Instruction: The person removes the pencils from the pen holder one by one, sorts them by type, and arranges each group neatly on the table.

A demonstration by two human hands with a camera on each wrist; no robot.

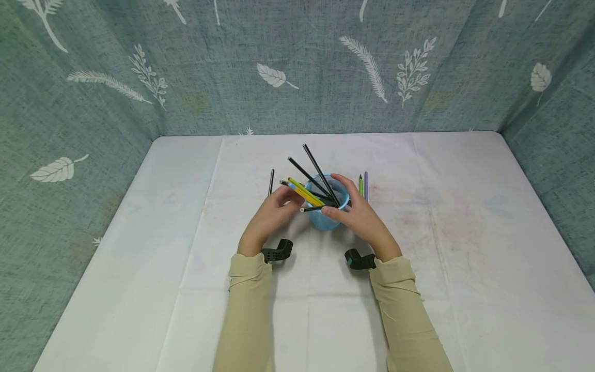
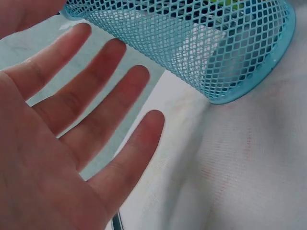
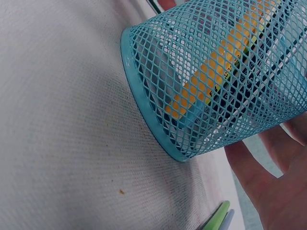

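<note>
A light-blue mesh pencil cup (image 1: pixel 323 221) stands on the table between both hands. Several pencils lean out of it: black ones (image 1: pixel 316 163) point up and back, while a yellow one (image 1: pixel 303 192) tilts left. My right hand (image 1: pixel 364 219) grips the cup's right side, thumb at the near rim and forefinger at the far rim. On the other side, my left hand (image 1: pixel 274 214) is beside the cup, under the leaning pencils; in the left wrist view its fingers (image 2: pixel 96 112) are spread and straight. Through the mesh, the right wrist view shows an orange pencil (image 3: pixel 216 64) reaching the bottom.
A dark pencil (image 1: pixel 271 181) lies on the table beyond the left hand. Beyond the right hand lie a green pencil (image 1: pixel 360 185) and a purple one (image 1: pixel 366 186). White cloth (image 1: pixel 465 232) covers the table, and a leaf-patterned green curtain (image 1: pixel 307 108) rises behind it.
</note>
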